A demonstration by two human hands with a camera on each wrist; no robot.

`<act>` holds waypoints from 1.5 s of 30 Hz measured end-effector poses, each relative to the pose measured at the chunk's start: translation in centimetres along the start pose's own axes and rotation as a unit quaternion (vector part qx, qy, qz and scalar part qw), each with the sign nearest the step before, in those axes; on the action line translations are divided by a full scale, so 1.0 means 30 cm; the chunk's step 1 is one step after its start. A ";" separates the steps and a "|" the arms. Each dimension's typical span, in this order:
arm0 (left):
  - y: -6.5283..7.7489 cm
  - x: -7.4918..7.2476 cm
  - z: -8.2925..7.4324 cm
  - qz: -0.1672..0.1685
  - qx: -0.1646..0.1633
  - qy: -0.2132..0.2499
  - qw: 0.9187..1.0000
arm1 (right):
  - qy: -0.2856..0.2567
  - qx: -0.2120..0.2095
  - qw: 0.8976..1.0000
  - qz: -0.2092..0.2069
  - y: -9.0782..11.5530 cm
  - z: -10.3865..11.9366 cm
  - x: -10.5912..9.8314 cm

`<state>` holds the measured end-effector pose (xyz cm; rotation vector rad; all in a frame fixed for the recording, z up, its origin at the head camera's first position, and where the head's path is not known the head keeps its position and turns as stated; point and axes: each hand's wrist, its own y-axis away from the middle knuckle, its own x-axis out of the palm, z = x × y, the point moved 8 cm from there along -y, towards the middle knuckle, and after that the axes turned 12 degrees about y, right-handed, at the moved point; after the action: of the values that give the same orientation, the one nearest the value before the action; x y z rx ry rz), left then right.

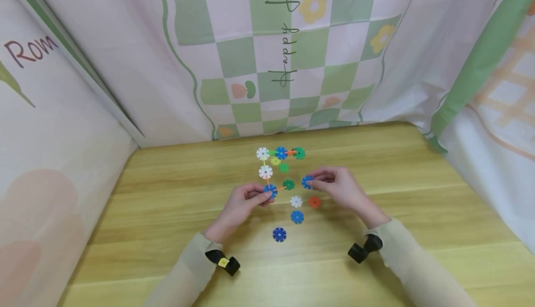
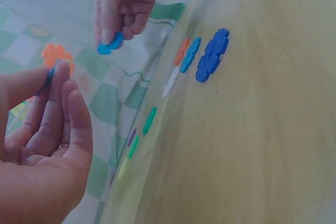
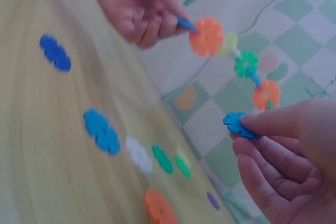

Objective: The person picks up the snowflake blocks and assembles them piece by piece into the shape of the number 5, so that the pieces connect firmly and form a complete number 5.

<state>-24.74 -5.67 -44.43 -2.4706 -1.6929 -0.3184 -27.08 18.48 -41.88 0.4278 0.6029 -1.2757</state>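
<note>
My left hand (image 1: 249, 197) pinches a blue snowflake disc (image 1: 270, 191) at the near end of a chain of interlocking snowflake discs. The chain runs up through a white disc (image 1: 265, 172) to another white one, then right to a blue disc (image 1: 281, 153). Orange and light green discs stand edge-on between them; one orange disc (image 3: 206, 36) shows face-on beside the left fingers in the right wrist view. My right hand (image 1: 337, 187) holds a separate blue disc (image 3: 240, 125) between thumb and fingers, a short gap to the right of the chain.
Loose discs lie on the wooden table (image 1: 167, 214): dark blue (image 1: 279, 234), blue (image 1: 297, 217), white (image 1: 296, 201), orange (image 1: 315, 202), two green, including one (image 1: 288, 185) behind the left hand, a yellow (image 1: 275, 160) and a purple (image 3: 213, 200). A patterned curtain (image 1: 276, 51) hangs behind.
</note>
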 end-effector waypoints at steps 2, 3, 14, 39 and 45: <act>-0.001 0.001 0.001 0.003 0.002 -0.001 1.000 | -0.028 0.003 1.000 0.000 0.007 0.027 0.001; -0.002 0.002 0.001 0.005 0.002 0.000 1.000 | -0.040 0.004 0.999 -0.001 0.009 0.039 0.002; 0.000 0.008 0.001 0.011 0.006 -0.002 1.000 | -0.116 -0.006 0.993 -0.007 0.022 0.113 0.038; 0.003 0.009 -0.006 0.001 0.007 -0.007 1.000 | -0.157 -0.004 0.988 -0.006 0.024 0.120 0.115; 0.003 0.001 -0.001 -0.001 0.009 -0.006 1.000 | -0.178 -0.002 0.984 -0.019 0.024 0.114 0.136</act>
<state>-24.64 -5.69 -44.39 -2.4638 -1.6955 -0.2873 -25.05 13.48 -41.84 0.1773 0.3107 -1.3476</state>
